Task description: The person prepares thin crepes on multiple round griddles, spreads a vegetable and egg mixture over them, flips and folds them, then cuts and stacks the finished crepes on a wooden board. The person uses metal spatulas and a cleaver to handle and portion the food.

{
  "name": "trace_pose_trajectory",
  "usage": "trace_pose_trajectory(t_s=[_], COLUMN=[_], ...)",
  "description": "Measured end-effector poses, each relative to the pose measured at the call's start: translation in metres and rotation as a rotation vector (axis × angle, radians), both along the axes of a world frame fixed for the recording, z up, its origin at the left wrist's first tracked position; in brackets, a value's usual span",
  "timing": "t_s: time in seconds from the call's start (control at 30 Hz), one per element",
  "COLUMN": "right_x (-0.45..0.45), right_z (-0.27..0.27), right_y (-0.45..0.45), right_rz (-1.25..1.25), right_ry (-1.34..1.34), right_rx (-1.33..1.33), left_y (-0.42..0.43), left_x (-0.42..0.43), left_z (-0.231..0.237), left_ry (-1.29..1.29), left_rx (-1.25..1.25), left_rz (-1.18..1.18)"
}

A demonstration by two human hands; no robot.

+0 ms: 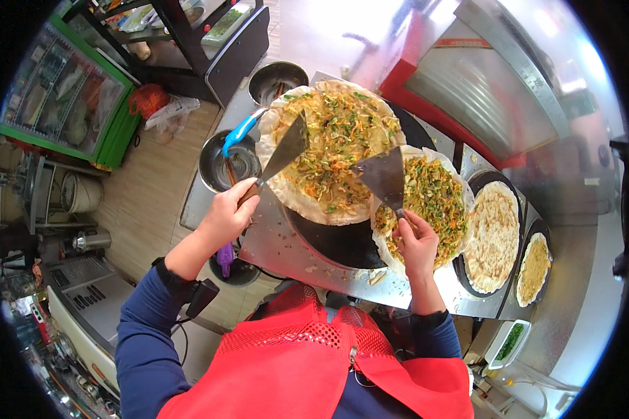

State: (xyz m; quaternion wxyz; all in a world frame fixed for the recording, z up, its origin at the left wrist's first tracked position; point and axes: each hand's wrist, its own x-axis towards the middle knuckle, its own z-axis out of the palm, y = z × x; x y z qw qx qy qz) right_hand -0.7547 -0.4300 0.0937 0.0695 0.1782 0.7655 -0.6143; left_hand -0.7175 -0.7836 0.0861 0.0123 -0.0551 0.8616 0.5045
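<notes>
My left hand point(225, 213) grips the handle of a wide metal scraper point(285, 149), whose blade lies over the left part of a large flatbread point(340, 131). Chopped vegetables, orange and green, are scattered across that flatbread. A second flatbread point(437, 204), more thickly covered with vegetables, adjoins it on the right and partly overlaps its edge. Another metal scraper point(385, 173) is held in my right hand point(418, 241), its blade above the place where the two meet. Under them shows part of a round black griddle point(335, 241). Whether either blade touches the bread is unclear.
Two more flatbreads point(492, 235) point(534, 269) lie on griddles to the right. Dark pans point(275, 84) point(217, 167) stand at the counter's left, near a blue-handled brush point(241, 133). A red-framed glass panel point(487, 89) rises behind. Chopped greens fill a white tray point(511, 340).
</notes>
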Motion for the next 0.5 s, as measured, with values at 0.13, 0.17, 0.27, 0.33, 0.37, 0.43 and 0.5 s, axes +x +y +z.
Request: trace_pose_trajectory(t_s=[0.13, 0.17, 0.27, 0.33, 0.37, 0.43, 0.5], right_x=[0.008, 0.007, 0.001, -0.002, -0.003, -0.006, -0.007], right_z=[0.003, 0.003, 0.003, 0.003, 0.003, 0.002, 0.001], right_y=[0.001, 0.000, -0.005, -0.009, -0.012, -0.018, -0.023], right_rz=[0.276, 0.194, 0.029, 0.173, 0.263, 0.161, 0.054], right_ry=[-0.057, -0.005, 0.026, 0.043, 0.021, 0.081, 0.152], right_rx=[-0.052, -0.030, -0.017, -0.063, -0.091, -0.033, -0.030], left_y=[-0.014, -0.017, -0.024, -0.025, -0.025, -0.027, -0.030], left_x=[0.015, 0.016, 0.016, 0.017, 0.017, 0.018, 0.019], left_z=[0.001, 0.002, 0.006, 0.008, 0.009, 0.010, 0.011], left_ry=[-0.153, -0.077, 0.001, -0.005, -0.053, -0.090, -0.028], left_rx=[0.147, 0.119, 0.050, 0.017, 0.008, 0.098, 0.068], left_rz=[-0.077, -0.048, -0.008, -0.133, -0.198, -0.097, 0.018])
